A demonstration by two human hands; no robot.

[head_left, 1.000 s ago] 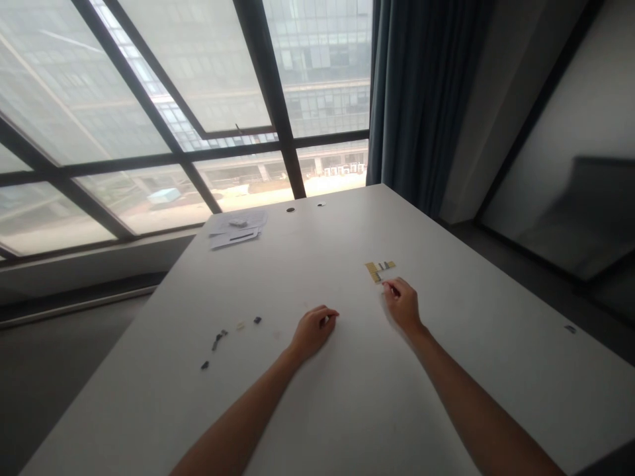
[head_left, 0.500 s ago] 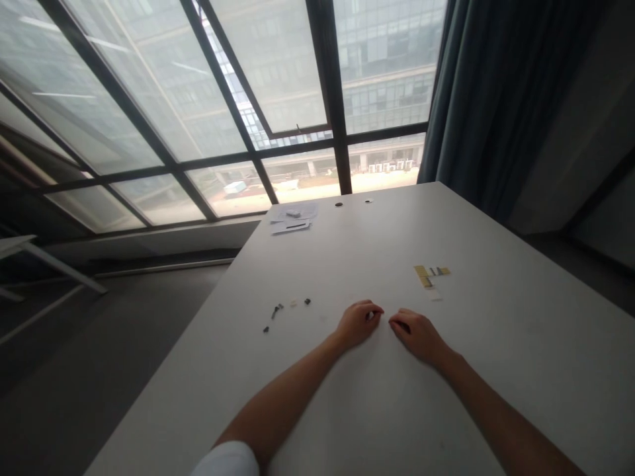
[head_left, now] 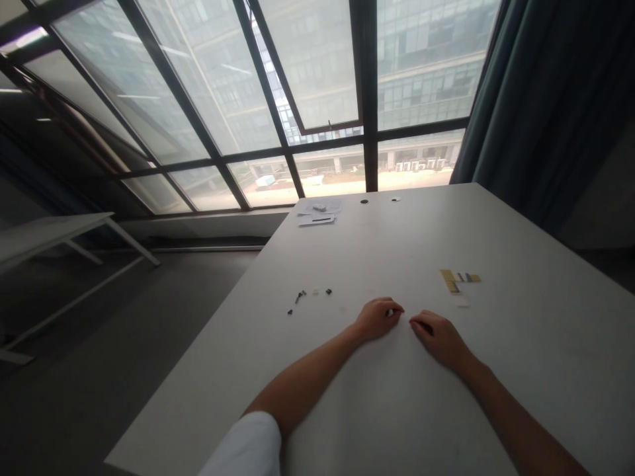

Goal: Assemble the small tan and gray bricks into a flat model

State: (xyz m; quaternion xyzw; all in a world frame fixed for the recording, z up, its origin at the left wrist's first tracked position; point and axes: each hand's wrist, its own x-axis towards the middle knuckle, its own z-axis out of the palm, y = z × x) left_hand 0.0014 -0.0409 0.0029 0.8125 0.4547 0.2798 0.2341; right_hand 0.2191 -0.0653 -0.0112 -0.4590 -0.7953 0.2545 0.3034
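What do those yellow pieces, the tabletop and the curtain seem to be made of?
Yellow pieces: perhaps paper or card, as they look flat and matte, though too small to be sure.
Tabletop: probably laminate or painted board, being smooth, white and faintly shiny.
Curtain: likely fabric, hanging in soft folds.

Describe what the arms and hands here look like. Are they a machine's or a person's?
They are a person's. The left hand and right hand are bare, with no gloves and no rings or watch that I can make out. A plain white sleeve covers the upper left arm; no sleeve shows on the right. No cables or markings are visible.
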